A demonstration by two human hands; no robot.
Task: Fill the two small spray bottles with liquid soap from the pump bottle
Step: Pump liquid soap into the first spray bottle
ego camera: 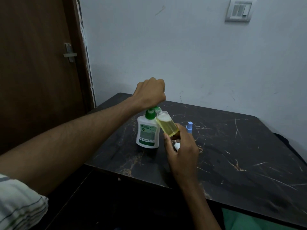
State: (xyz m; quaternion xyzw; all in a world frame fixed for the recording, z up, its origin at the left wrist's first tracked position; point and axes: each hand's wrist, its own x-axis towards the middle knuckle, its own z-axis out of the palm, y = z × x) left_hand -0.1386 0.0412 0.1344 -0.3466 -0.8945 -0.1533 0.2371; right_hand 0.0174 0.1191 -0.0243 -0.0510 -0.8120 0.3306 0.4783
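Pumping hand: the person's left hand (150, 93) is balled into a fist on top of the green pump head (155, 108) of the pump bottle, knuckles up, wrist bent down; whether its fingers wrap the pump head or only bear down on it is hidden under the fist.
Pump bottle: the white pump bottle (147, 132) with a green collar and green-and-white label stands upright on the dark marble-patterned table (240, 155), near the table's left edge.
Holding hand: the right hand (181, 149) grips the small clear spray bottle (167, 124) around its lower end, fingers curled round it.
Clear spray bottle: it is tilted, its open neck leaning up and left to just under the pump spout, touching or almost touching the pump bottle's shoulder; it holds yellow-green liquid soap to well over half, with a pale foamy layer on top.
White cap: a small white rounded piece (177, 146) shows between the right hand's fingers, below the clear bottle.
Second spray bottle: a small one with a blue spray top (189, 127) stands on the table just behind the right hand; its body is mostly hidden.
Surroundings: a brown door (33, 63) to the left, a pale wall with a switch plate (239, 10) behind the table.
Sleeve: a striped light sleeve (18, 206) covers the left upper arm.
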